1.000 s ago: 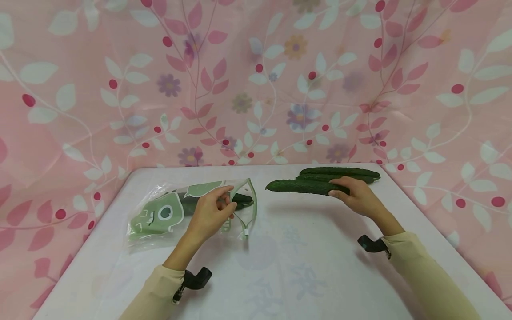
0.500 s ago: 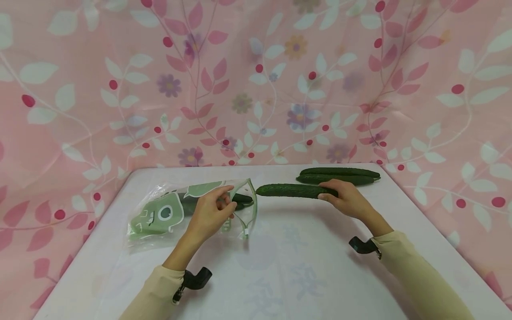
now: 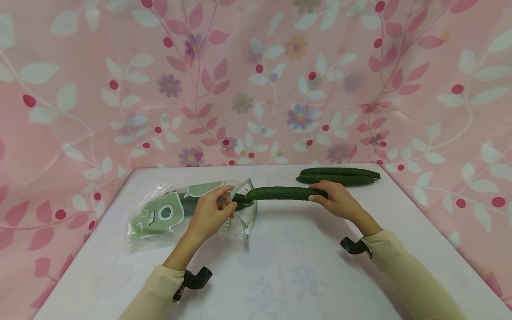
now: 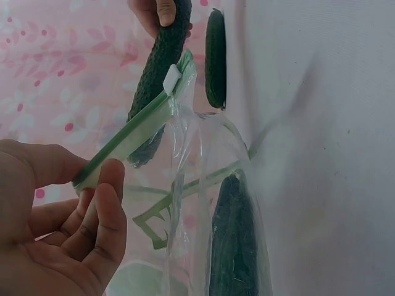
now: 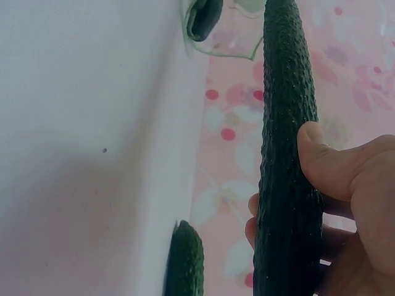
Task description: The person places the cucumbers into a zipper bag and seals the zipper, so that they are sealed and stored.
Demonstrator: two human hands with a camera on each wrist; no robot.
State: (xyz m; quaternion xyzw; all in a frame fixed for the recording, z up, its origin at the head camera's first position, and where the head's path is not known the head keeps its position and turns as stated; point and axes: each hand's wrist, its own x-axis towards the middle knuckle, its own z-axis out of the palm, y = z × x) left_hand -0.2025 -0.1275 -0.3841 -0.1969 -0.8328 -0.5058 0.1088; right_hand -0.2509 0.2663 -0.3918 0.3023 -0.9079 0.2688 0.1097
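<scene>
The right hand (image 3: 336, 202) grips a cucumber (image 3: 280, 193) near one end, thumb on one side and fingers curled round the other, so the rest reaches across the gap toward the left hand (image 3: 213, 209). The left hand pinches the edge of a clear bag (image 3: 149, 221) between thumb and forefinger, its other fingers loosely bent and holding nothing more. The held cucumber is up off the bench (image 3: 280, 271), roughly level, its tip at or just within the bag's mouth beside the left fingertips; how deep is hard to tell. The step in hand looks to be feeding that tip through the opening. To do it well, the left hand should probably lift its edge to keep the mouth wide, while the right hand aims the tip clear of the green rim and the white slider (image 4: 172, 79), sliding in gently alongside what is there, since bumpy skin could snag the film. The bag lies mostly beyond and to the left of the left hand, with at least one cucumber inside (image 4: 233, 240), its end near the opening. Beyond the right hand, two loose cucumbers (image 3: 338, 180) lie side by side on the bench.
</scene>
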